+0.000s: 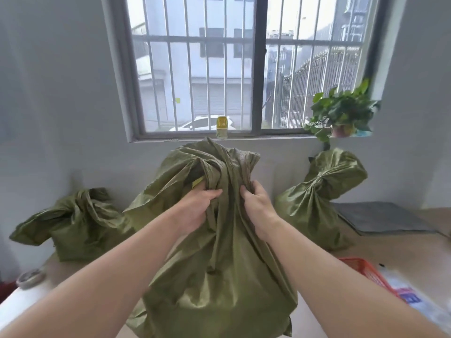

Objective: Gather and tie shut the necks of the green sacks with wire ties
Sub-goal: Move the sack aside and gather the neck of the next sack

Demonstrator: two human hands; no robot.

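A large green sack stands upright in front of me on a pale surface. Its loose neck is bunched into folds at the top. My left hand grips the gathered fabric on the left of the neck. My right hand grips the folds on the right, close beside the left. A second green sack at the right has its neck cinched. A third green sack lies slumped at the left. No wire tie shows in either hand.
A red plastic basket sits at the lower right beside printed plastic packets. A grey mat lies at the right. A tape roll rests at the left edge. A potted plant and a yellow bottle stand on the windowsill.
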